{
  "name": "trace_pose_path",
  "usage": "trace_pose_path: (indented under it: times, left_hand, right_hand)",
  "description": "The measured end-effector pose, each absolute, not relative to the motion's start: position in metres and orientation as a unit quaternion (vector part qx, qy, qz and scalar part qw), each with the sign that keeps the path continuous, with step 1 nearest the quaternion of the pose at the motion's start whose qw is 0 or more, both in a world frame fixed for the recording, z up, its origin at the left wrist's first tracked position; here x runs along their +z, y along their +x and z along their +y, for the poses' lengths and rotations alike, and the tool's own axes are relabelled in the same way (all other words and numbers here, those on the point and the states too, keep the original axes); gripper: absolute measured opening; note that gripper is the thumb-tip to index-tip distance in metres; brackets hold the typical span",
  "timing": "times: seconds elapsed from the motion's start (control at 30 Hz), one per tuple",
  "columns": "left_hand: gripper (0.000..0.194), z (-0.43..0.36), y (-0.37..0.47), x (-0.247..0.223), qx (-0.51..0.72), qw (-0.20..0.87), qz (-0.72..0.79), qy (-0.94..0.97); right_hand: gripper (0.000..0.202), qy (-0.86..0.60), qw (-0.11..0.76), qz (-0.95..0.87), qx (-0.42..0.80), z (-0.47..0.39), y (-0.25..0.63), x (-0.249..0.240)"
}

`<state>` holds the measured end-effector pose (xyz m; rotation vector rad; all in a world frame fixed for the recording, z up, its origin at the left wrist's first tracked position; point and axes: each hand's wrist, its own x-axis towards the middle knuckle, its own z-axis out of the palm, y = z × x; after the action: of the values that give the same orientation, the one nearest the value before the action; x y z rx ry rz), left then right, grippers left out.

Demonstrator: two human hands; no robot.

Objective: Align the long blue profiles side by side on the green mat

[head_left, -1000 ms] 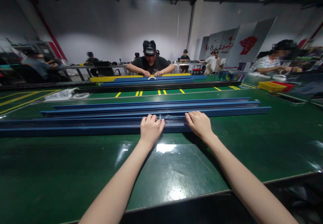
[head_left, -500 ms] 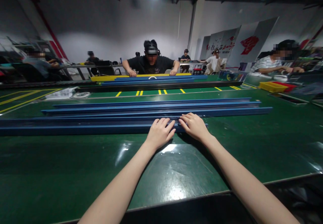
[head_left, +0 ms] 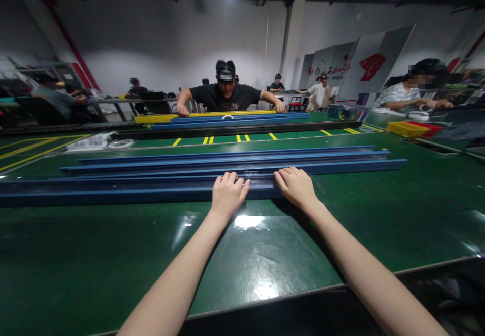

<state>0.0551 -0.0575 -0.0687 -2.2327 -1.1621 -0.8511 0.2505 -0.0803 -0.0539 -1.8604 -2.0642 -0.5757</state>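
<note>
A long blue U-shaped channel (head_left: 151,195) lies nearest me on the green table, running off the left edge of the view. My left hand (head_left: 227,194) is closed over it, fingers curled past the near wall into the groove and the thumb bent along the side. Close to its right end, my right hand (head_left: 297,188) grips the same channel with its fingers bent over the rim. A short stretch of channel shows between the two hands. Just beyond lie several more blue channels (head_left: 352,165), parallel to it. The undersides of my fingers are partly hidden.
Across the green table (head_left: 113,255), a co-worker (head_left: 227,91) holds a yellow strip (head_left: 162,118) above more blue strips and a black rail (head_left: 322,126). Yellow and red trays (head_left: 407,129) stand at the right. A white coil (head_left: 120,144) lies at the far left.
My left hand has slid left along the near channel, widening the gap between my hands. My right hand has barely shifted. The co-worker's hands have moved farther apart along the yellow strip.
</note>
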Motion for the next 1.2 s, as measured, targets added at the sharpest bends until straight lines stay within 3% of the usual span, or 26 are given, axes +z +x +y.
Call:
trace_pose_path:
  times: [0.53, 0.93, 1.2]
  left_hand:
    - [0.031, -0.063, 0.063, -0.074, -0.259, 0.177, -0.316, -0.896]
    - [0.035, -0.055, 0.053, -0.069, -0.308, 0.262, -0.439, -0.802]
    - [0.028, -0.061, 0.057, -0.071, -0.277, 0.234, -0.374, -0.854]
  right_hand:
    - [0.045, -0.547, 0.161, -0.806, -0.16, -0.075, 0.248, -0.067]
    - [0.043, -0.642, 0.16, -0.723, -0.199, -0.081, 0.25, -0.055]
    - [0.044, -0.639, 0.143, -0.729, -0.2, -0.082, 0.245, -0.056]
